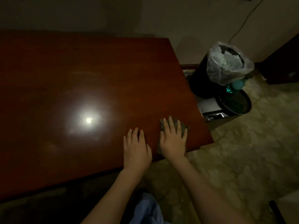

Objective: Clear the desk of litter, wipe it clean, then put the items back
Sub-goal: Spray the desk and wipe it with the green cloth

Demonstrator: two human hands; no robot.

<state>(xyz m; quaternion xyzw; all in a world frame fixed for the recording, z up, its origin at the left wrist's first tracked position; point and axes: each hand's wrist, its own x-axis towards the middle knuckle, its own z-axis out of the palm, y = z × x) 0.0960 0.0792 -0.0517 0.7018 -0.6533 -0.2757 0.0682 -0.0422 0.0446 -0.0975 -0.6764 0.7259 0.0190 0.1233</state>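
Your right hand (pixel 173 139) lies flat, fingers straight and spread, pressing a dark cloth (pixel 182 126) onto the bench (pixel 97 70) near its right front corner. Your left hand (pixel 136 147) rests palm-down just beside it, fingers relaxed and holding nothing, directly on the red-brown wood. A bright light reflection (pixel 88 120) sits on the surface to the left of both hands (the rest of the top is dim). Off the bench's right edge, on the floor, stands a black bin (pixel 202 78) lined with a clear plastic bag (pixel 229 65); a round dark tray (pixel 236 102) lies beside it.
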